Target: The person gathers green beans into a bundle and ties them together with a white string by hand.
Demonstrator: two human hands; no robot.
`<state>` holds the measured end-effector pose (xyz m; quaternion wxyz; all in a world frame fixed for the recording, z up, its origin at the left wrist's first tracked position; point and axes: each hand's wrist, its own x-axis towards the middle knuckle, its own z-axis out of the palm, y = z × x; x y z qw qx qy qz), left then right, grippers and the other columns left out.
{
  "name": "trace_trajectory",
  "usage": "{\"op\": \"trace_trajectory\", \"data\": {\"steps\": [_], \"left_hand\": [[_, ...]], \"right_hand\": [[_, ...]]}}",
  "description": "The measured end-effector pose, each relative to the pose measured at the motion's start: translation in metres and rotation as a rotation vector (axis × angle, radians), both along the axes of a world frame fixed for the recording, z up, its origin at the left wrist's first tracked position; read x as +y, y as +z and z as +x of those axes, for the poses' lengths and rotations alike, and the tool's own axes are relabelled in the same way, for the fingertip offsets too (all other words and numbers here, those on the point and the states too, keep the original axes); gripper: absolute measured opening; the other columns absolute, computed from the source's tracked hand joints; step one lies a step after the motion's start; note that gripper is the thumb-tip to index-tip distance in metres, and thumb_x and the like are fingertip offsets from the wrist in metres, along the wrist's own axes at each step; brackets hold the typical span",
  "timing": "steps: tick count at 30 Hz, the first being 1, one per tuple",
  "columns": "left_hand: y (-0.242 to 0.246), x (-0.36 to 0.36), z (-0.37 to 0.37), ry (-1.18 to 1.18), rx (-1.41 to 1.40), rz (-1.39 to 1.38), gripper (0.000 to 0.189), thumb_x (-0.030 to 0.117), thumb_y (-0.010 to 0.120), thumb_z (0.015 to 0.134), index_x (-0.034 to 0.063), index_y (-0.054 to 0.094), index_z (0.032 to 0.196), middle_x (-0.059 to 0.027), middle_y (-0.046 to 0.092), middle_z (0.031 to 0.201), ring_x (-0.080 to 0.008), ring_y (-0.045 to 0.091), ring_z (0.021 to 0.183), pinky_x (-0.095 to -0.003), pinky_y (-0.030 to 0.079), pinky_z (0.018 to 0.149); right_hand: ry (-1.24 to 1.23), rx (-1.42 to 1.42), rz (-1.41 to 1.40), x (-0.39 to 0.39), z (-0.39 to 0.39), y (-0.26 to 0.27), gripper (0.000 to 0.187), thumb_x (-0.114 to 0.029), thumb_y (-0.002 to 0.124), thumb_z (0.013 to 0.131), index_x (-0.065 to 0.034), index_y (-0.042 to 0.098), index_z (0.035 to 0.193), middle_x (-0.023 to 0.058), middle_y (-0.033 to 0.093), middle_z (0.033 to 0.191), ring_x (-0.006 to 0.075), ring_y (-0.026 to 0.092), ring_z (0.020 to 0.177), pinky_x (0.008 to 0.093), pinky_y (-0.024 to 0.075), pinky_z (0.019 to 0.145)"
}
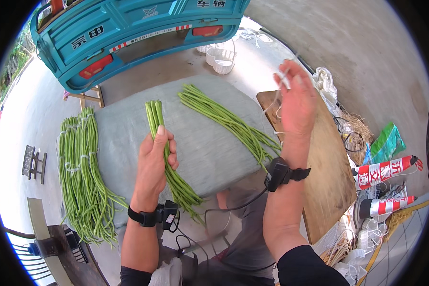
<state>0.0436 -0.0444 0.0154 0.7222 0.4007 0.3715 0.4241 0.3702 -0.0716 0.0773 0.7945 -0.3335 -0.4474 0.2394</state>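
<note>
My left hand (156,153) is closed around a bunch of long green beans (180,189), with the thumb on top and the cut ends pointing away from me. The thin tails hang over the near edge of the grey-covered table (203,150). Raised over the right side, my right hand (297,102) pinches a thin white tie string (272,103), partly blurred. A loose pile of long beans (228,119) lies slantwise on the table, its tails near my right wrist. Along the left edge rest several bean bundles (77,161) bound with white ties.
A wooden board (325,168) stands right of the table, with white string on its edge. Beyond the table is a blue cargo tricycle's tailgate (128,28) and white baskets (221,59). Red-and-white traffic cones (384,173) lie right. A wooden bench (62,250) is at lower left.
</note>
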Motion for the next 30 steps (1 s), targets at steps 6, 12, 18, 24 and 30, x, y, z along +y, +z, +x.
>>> {"op": "trace_trajectory", "data": {"steps": [6, 12, 18, 24, 30], "left_hand": [[-0.002, 0.002, 0.004, -0.019, 0.007, 0.011, 0.037, 0.044, 0.054, 0.111, 0.0083, 0.057, 0.106, 0.0004, 0.056, 0.083, -0.0068, 0.048, 0.06, -0.0249, 0.043, 0.054], [-0.003, 0.002, 0.004, -0.025, -0.01, -0.016, 0.036, 0.043, 0.054, 0.11, 0.0076, 0.057, 0.107, -0.0005, 0.055, 0.084, -0.0075, 0.049, 0.061, -0.0253, 0.044, 0.055], [-0.004, 0.003, 0.006, -0.089, -0.056, -0.066, 0.034, 0.039, 0.053, 0.111, 0.0054, 0.059, 0.108, -0.0016, 0.056, 0.082, -0.0094, 0.05, 0.06, -0.027, 0.045, 0.053], [0.002, 0.002, 0.006, -0.18, -0.072, -0.128, 0.033, 0.038, 0.052, 0.111, 0.0063, 0.06, 0.107, -0.0019, 0.056, 0.08, -0.0095, 0.048, 0.057, -0.0271, 0.042, 0.051], [0.0, 0.003, 0.003, -0.263, -0.14, -0.17, 0.028, 0.033, 0.049, 0.108, 0.0075, 0.06, 0.105, -0.0012, 0.056, 0.078, -0.0097, 0.047, 0.056, -0.0276, 0.04, 0.051]], "right_hand": [[-0.258, -0.072, 0.179, -0.026, -0.003, 0.04, 0.041, -0.023, 0.062, 0.102, 0.0045, 0.064, 0.132, 0.0144, 0.065, 0.13, 0.0236, 0.058, 0.124, 0.0455, 0.0453, 0.108], [0.12, -0.162, -0.015, -0.031, -0.025, 0.04, 0.026, -0.013, 0.063, 0.1, 0.0075, 0.066, 0.117, 0.015, 0.069, 0.114, 0.0197, 0.065, 0.092, 0.0374, 0.0523, 0.088], [0.498, -0.472, -0.439, -0.028, -0.087, 0.039, 0.008, -0.003, 0.071, 0.094, 0.0001, 0.069, 0.101, 0.0018, 0.067, 0.092, 0.0048, 0.058, 0.07, 0.024, 0.0452, 0.059], [0.702, -0.587, -0.657, -0.012, -0.107, 0.023, 0.007, -0.004, 0.073, 0.093, -0.0038, 0.067, 0.096, -0.0066, 0.061, 0.082, 0.0021, 0.049, 0.067, 0.0224, 0.0402, 0.059], [0.437, -0.757, -0.633, 0.002, -0.109, 0.005, 0.009, -0.003, 0.072, 0.091, -0.0018, 0.067, 0.098, -0.0045, 0.06, 0.082, 0.0032, 0.048, 0.067, 0.0234, 0.0401, 0.06]]}}
